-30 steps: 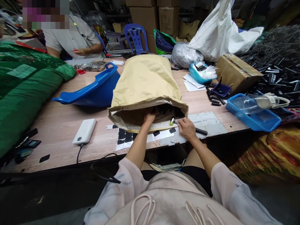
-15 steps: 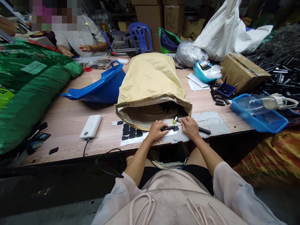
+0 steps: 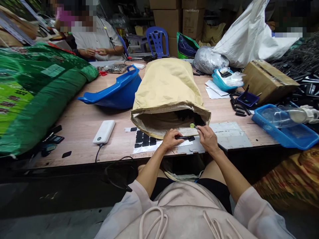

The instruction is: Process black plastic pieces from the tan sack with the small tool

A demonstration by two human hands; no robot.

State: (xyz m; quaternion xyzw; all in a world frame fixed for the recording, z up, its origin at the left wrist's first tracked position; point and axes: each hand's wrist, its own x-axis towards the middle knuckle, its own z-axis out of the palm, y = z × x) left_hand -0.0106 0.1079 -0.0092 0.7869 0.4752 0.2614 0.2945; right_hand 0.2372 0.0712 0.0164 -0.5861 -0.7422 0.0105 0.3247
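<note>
My right hand (image 3: 207, 136) is closed round a small hammer; its head (image 3: 192, 125) has a yellow-green face and is raised in front of the sack's mouth. My left hand (image 3: 170, 138) pinches a slim black piece (image 3: 182, 137) low over the table edge, just left of and below the hammer head. Under it lie a white sheet with black rounded stickers (image 3: 146, 140) and a grey board (image 3: 230, 134). A tan sack (image 3: 171, 79) lies with its open mouth toward me, dark pieces inside.
To the left are a white power bank (image 3: 104, 131) with a cable, a blue scoop-shaped basin (image 3: 117, 94) and a green sack (image 3: 50, 89). A blue basket (image 3: 294, 139) with a clear bottle and a cardboard box (image 3: 270, 79) stand right. Across the table sits a person (image 3: 99, 43).
My right hand has lifted and tilted the hammer, raising its head from beside the black piece. My left hand stays on that piece. The view has shifted slightly left.
</note>
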